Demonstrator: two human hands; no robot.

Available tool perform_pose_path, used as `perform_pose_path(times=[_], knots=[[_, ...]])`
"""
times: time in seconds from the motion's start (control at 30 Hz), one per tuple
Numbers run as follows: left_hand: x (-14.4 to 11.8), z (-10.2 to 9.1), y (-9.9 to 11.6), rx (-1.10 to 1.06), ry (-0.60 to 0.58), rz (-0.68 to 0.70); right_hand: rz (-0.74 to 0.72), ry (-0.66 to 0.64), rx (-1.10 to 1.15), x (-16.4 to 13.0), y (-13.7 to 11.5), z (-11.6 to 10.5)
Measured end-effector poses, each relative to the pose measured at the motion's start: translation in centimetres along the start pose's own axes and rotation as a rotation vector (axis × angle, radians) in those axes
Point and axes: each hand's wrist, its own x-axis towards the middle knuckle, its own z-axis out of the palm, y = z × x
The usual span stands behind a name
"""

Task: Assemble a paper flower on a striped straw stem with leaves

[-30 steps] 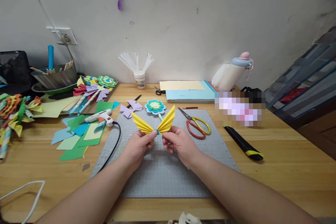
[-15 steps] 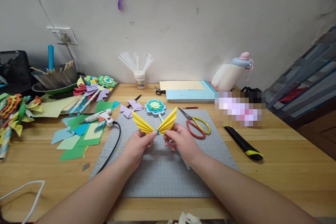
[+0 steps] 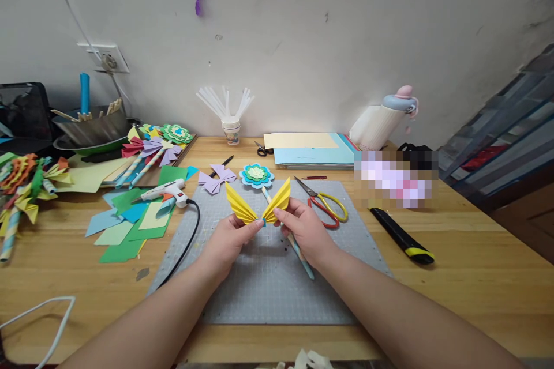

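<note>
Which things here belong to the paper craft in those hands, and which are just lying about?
Likely the job:
yellow pleated paper, in left hand and right hand
paper flower
cutting mat
glue gun
large scissors

Probably just lying about:
lidded bottle
black-and-yellow object
purple wall trinket

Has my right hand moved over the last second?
Yes, your right hand has shifted slightly right, toward the scissors on the mat, and now partly hides them.
</note>
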Motion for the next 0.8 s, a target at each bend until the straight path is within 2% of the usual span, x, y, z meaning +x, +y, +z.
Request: perform_pose_path(times=[0.4,0.8], knots=[[-0.6,0.7,1.1,-0.017,0.014,-0.015,-0.035,-0.014,0.001,0.0,-0.7,0.0],[-0.3,0.5,0.5,0.027,-0.056,-0.049,-0.047,-0.075,0.026,0.5,0.2,-0.1]])
